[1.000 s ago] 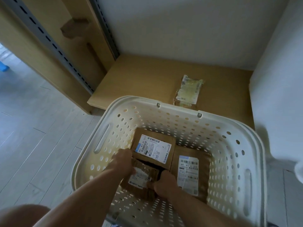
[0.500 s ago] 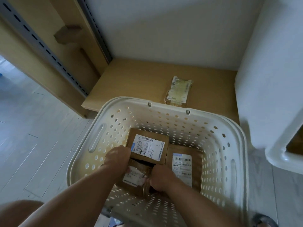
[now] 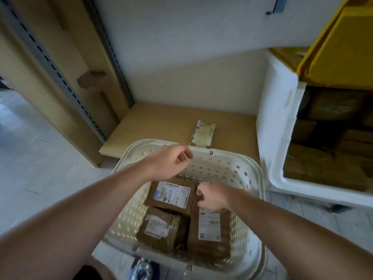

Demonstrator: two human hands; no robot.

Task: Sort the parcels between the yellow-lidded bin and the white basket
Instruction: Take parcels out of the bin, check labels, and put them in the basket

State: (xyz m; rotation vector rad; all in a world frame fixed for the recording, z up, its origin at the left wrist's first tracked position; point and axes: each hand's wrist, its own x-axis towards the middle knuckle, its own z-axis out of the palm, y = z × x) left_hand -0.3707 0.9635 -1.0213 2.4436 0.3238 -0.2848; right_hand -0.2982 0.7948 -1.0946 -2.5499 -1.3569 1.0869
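Three brown cardboard parcels lie flat on the floor of the white basket [image 3: 252, 201]: the far parcel [image 3: 171, 194] with a wide white label, the near-left parcel [image 3: 159, 229], which looks wrapped in glossy tape, and the long right parcel [image 3: 210, 233] with an upright label. They sit tight against one another, with little room between them and the perforated walls. More brown parcels are stacked inside the yellow-lidded bin [image 3: 282, 122] to the right, whose lid [image 3: 343, 47] is raised.

Both hands are above the basket and hold nothing. The left hand [image 3: 171, 160] hovers over the far rim with its fingers loosely curled; the right hand [image 3: 211, 197] hangs just above the top end of the long right parcel, fingers bent inward. Motion blur makes it hard to say whether its fingertips brush the cardboard.

These parcels look small, stiff and fairly light, so each should lift with one hand. The taped one is probably slick, and its wrap seems a little crumpled; a pinch across two opposite edges would hold it better than a flat palm. Since the boxes are packed close, a finger would likely have to tip one end up first. A loose crumpled label [image 3: 202, 133] lies on the wooden shelf [image 3: 161, 122] beyond the basket.
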